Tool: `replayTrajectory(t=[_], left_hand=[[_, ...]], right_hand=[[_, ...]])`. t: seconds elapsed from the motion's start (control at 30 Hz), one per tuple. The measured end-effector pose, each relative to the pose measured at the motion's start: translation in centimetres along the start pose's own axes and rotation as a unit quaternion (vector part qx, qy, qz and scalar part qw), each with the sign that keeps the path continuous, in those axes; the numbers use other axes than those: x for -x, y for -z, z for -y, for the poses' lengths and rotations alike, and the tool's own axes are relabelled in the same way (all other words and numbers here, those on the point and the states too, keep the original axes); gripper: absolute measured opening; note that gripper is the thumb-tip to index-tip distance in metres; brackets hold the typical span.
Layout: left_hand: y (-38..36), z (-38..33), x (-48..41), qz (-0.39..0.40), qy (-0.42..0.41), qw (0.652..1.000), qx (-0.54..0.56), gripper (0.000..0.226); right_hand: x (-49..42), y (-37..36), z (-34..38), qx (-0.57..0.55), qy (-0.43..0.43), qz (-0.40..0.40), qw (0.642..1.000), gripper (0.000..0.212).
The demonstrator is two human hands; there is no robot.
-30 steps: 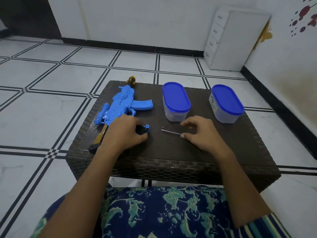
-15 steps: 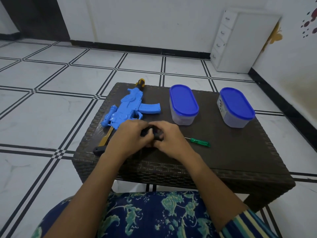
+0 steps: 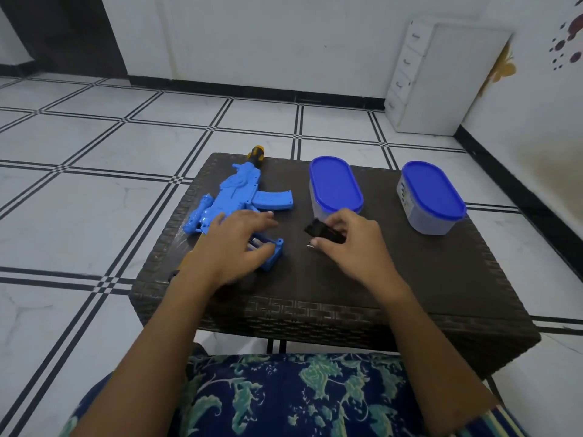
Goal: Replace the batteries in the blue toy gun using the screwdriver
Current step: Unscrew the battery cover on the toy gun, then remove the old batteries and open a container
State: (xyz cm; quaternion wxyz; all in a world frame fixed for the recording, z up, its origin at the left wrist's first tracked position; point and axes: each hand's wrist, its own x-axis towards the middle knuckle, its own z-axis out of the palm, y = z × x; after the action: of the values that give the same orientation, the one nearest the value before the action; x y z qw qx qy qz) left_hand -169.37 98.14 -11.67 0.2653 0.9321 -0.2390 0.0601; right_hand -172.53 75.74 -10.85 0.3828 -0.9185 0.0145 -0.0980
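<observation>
The dark woven table carries everything. The blue toy gun lies flat just beyond the left hand, its lower end running back under the palm. A blue-lidded tub stands right behind the right hand; a second tub stands well off to that hand's outer side. The left hand lies loose, fingers stretched out, thumb resting on the gun's open battery box, where batteries show. The right hand pinches a small black cover between thumb and fingertips. Only the metal tip of the screwdriver pokes out beside that thumb.
</observation>
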Motion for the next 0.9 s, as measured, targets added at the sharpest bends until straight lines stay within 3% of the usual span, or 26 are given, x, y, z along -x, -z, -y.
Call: replayTrajectory(t=[0.1,0.37,0.57,0.67,0.73,0.9], left_hand=[[0.2,0.5,0.3,0.107,0.062,0.990,-0.069,0.066],[0.5,0.6,-0.1,0.139,0.046,0.985,-0.092,0.063],[0.6,0.9,-0.2,0.139,0.049,0.986,-0.079,0.065],[0.6,0.8,-0.2,0.136,0.049,0.986,-0.084,0.065],[0.5,0.9,-0.1,0.134,0.048,0.986,-0.081,0.065],[0.3,1.2,0.2,0.140,0.047,0.987,-0.065,0.066]], right_hand=[[-0.5,1.2,-2.0,0.064,-0.069,-0.016,0.995,0.035],[-1.4,0.8,-2.7,0.137,-0.139,0.001,0.981,0.020],[0.0,2.8,-2.0,0.138,-0.125,-0.044,0.982,0.028],[0.7,3.4,-1.8,0.218,-0.171,0.055,0.959,0.032],[0.7,3.5,-1.7,0.214,-0.201,0.117,0.949,0.028],[0.3,3.2,-1.7,0.186,-0.185,0.129,0.956,0.011]])
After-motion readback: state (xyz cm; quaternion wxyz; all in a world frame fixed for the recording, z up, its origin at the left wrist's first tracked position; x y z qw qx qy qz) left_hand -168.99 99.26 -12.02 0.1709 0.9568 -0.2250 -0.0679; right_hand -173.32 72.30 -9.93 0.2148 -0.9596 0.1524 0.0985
